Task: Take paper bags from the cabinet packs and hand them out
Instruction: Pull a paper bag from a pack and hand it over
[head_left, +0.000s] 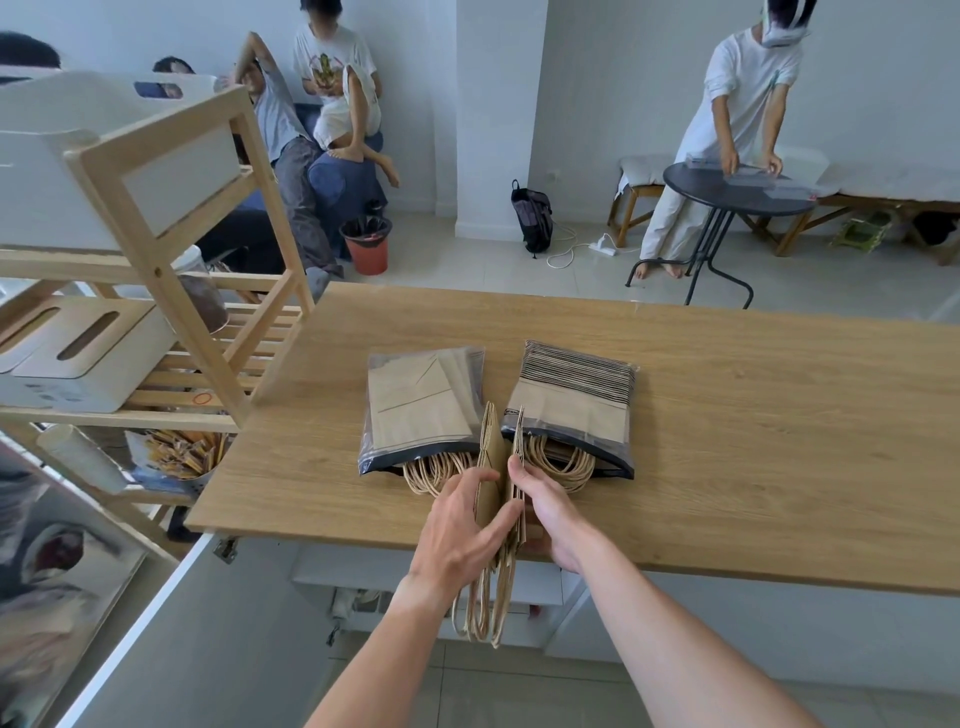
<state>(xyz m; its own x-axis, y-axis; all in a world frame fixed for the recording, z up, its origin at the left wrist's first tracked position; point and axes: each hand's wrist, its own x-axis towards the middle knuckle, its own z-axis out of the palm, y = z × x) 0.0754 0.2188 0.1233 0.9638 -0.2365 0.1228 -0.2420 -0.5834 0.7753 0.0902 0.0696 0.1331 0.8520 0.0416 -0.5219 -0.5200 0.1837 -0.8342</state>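
Observation:
Two clear plastic packs of brown paper bags lie side by side on the wooden cabinet top (727, 426): the left pack (421, 405) and the right pack (576, 400), both with twine handles spilling out toward me. Between them I hold a few flat paper bags (493, 452) on edge, their handles hanging below the counter edge. My left hand (462, 525) grips the bags from the left. My right hand (545, 509) pinches them from the right.
A wooden shelf rack (171, 249) with white boxes stands at the left. Beyond the counter, people sit on a blue sofa (337, 171) beside a red bin (366, 244). Another person stands at a round black table (737, 197) at the right.

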